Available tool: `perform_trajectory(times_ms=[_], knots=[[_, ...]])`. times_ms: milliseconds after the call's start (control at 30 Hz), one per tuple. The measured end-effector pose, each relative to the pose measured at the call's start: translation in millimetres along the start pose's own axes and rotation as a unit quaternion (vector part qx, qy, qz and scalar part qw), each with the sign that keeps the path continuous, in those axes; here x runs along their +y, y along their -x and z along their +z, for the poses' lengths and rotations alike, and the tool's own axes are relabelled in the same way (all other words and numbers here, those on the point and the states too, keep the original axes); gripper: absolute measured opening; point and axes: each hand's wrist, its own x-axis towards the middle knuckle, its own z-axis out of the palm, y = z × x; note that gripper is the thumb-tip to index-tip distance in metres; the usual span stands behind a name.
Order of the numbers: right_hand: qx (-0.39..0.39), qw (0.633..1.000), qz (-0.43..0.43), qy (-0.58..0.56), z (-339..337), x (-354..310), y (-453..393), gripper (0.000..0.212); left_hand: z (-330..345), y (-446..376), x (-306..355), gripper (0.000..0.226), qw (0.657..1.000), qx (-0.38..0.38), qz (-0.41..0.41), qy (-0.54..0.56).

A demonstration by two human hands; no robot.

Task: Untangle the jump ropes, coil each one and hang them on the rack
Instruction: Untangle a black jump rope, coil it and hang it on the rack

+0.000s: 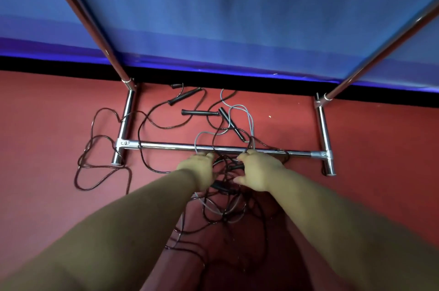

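Left hand (pixel 198 169) and right hand (pixel 257 170) both reach into the knotted thin black and grey jump-rope cords (pixel 225 195) draped over the chrome rack's base bar (pixel 166 146), likely to free them; grips hidden, can't tell.

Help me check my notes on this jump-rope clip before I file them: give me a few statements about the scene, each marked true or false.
1. The jump ropes lie tangled on the red floor. True.
2. One rope already hangs coiled on the rack. False: none is hung; all lie loose on the floor.
3. Both hands reach into the tangle just in front of the rack's low crossbar. True: the left hand and right hand are in the cords there.
4. Every cord is black. False: a grey cord runs among the black ones.
5. The black handles behind the crossbar stand upright. False: they lie flat.
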Motion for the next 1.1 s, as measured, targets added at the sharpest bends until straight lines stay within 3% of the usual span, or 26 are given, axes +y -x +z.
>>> perform_trajectory(times_ms=[267,433,600,800,900,1100], knots=[[-0.03,0.997,0.052,-0.039,44,4,-27,0.052,48,-36,1,0.056,0.997,-0.054,-0.017,0.047],[-0.014,0.992,0.085,-0.097,75,-3,-28,0.027,61,-32,9,0.03,0.999,-0.025,-0.003,0.03],[0.022,0.992,0.045,-0.114,57,-3,-9,0.024,37,-16,-1,0.024,0.997,0.013,0.012,0.075],[0.103,0.984,-0.001,-0.144,-11,1,47,0.017,-42,37,12,0.02,0.988,0.067,0.068,0.12],[0.18,0.956,0.006,-0.23,-44,3,89,0.015,-74,79,25,0.011,0.965,0.109,0.089,0.219],[0.322,0.859,-0.03,-0.397,-88,-15,203,0.02,-110,190,57,0.012,0.866,0.189,0.133,0.443]])
